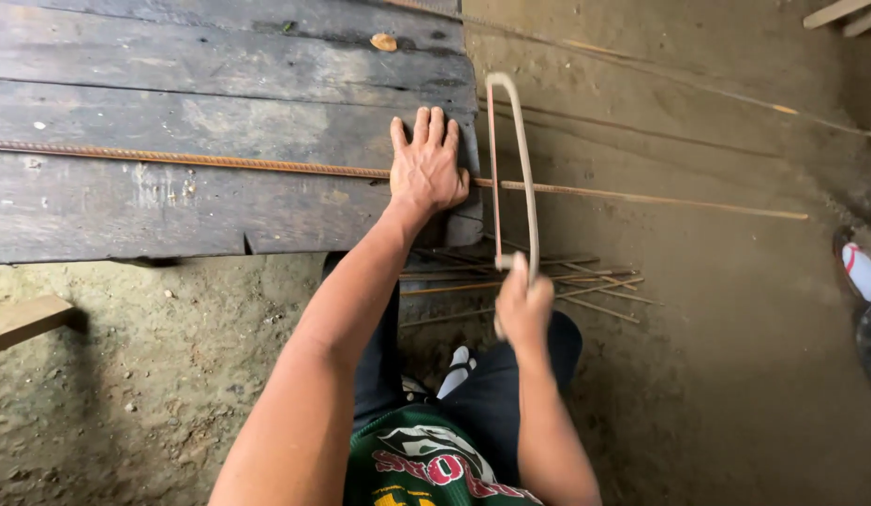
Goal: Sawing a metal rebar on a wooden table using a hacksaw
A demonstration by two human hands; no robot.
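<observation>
Where the two forearms reach out from the bottom of the view, the right hand (524,309) sits nearest, fist wrapped tight around the handle of a hacksaw (516,169). The saw's bowed frame and thin blade run straight away from the person, long axis near vertical in the view, crossing the rebar (211,161) just past the bench edge. Below that, short cut rods (567,281) lie scattered on the dirt floor (716,375). Farther out, the left hand (426,169) lies flat with fingers spread, palm pressing the rebar down onto the dark plank bench (173,75). The rebar lies left to right, its far end jutting out over the floor.
</observation>
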